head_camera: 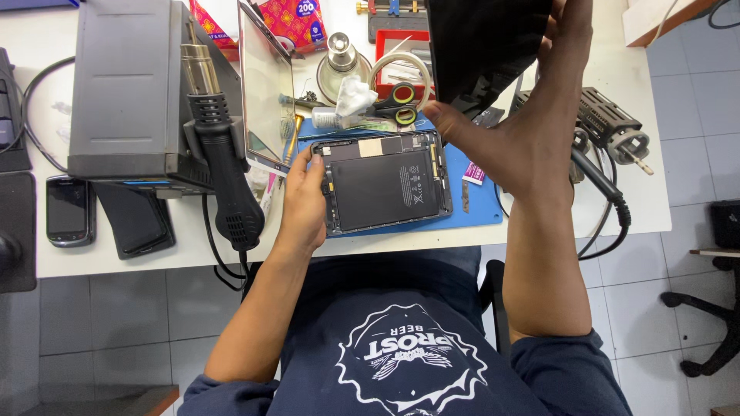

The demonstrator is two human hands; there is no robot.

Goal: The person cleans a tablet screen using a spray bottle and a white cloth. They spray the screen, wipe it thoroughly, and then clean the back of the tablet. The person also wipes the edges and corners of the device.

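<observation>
Head view looks straight down on a person at a white bench (539,223), and the hands are well apart. The left hand (304,202) rests on the left edge of an opened tablet (385,185), fingers curled over its rim; the tablet lies face-up on a blue mat (478,204), showing a large black battery and narrow boards along the top. The right hand (532,131) is raised beyond the tablet's right corner, gripping a black panel (482,46) lifted up toward the camera; the panel runs off the top of the frame, so its full shape cannot be made out, and it covers part of the red tray (385,46) behind it. Just beyond the left hand a glass sheet (264,85) stands on edge, and left of that hand a hot-air gun (223,162) hangs on a grey station (127,85). Between the hands, past the tablet, lie scissors (399,104), half buried under a tissue and small bottles that are hard to tell apart. Right of the raised hand a black tool (613,127) with a cable sits partly hidden by the forearm. A phone (69,209) lies far left.
</observation>
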